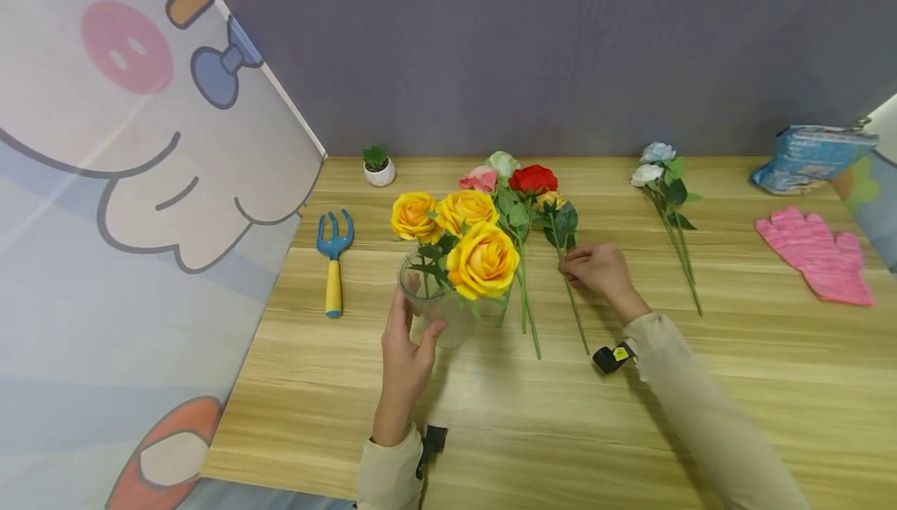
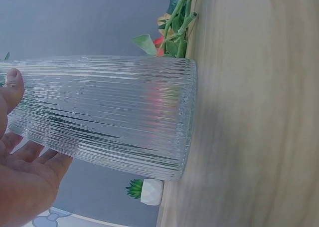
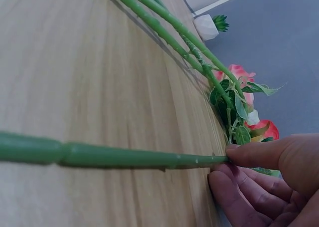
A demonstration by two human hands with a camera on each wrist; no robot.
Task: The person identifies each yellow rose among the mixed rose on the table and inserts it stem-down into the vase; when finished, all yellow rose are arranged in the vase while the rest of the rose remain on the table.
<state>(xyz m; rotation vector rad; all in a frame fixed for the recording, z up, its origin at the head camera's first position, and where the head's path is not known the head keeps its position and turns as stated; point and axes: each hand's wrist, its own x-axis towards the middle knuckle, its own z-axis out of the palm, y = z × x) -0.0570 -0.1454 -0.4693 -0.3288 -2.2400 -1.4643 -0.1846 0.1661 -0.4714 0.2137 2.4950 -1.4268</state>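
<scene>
My left hand [image 1: 409, 358] holds a ribbed clear glass vase [image 2: 109, 110] near its rim, thumb on one side and fingers round the other. The vase stands upright, its base at the tabletop in the left wrist view. Three yellow roses [image 1: 483, 259] stick up out of it. To its right, my right hand [image 1: 601, 270] pinches the green stem [image 3: 119, 154] of a peach-orange rose [image 1: 550, 200] between thumb and fingers. That stem slants across the table, its cut end towards me. Beside it lie a red rose [image 1: 534, 179], a pink flower [image 1: 480, 178] and a pale green flower [image 1: 502, 163].
A blue hand fork with a yellow handle [image 1: 333, 284] and a small potted succulent [image 1: 379, 171] are at the left. Further right lie blue and white flowers [image 1: 648, 175], a pink glove [image 1: 816, 257] and a blue bag [image 1: 813, 158]. A grey wall [image 1: 561, 51] borders the back.
</scene>
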